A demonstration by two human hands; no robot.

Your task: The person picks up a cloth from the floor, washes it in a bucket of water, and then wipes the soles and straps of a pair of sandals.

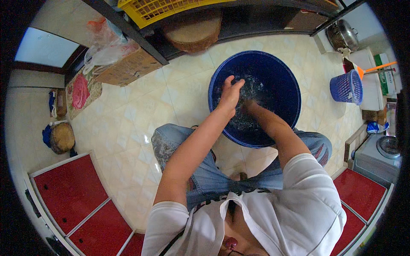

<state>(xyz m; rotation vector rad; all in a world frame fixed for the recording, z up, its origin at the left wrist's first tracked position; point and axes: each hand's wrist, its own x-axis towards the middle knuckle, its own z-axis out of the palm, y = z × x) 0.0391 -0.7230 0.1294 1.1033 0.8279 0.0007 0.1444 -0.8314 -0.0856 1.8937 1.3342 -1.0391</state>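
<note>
A deep round blue plastic bucket stands on the tiled floor between my knees. My left hand is over its left side, inside the rim, with thumb and fingers apart and nothing between them. Further down reaches my right hand, its forearm crossing the near right rim. Its fingers are dark and blurred, so what they touch is hidden. White streaks and flecks show at the bottom of the bucket; whether they are suds or residue I cannot tell.
A cardboard box with plastic bags is at the left, by a dark rack leg. Beyond the bucket, a round wooden board sits under a yellow crate. On the right is a blue basket. Red cabinets flank me.
</note>
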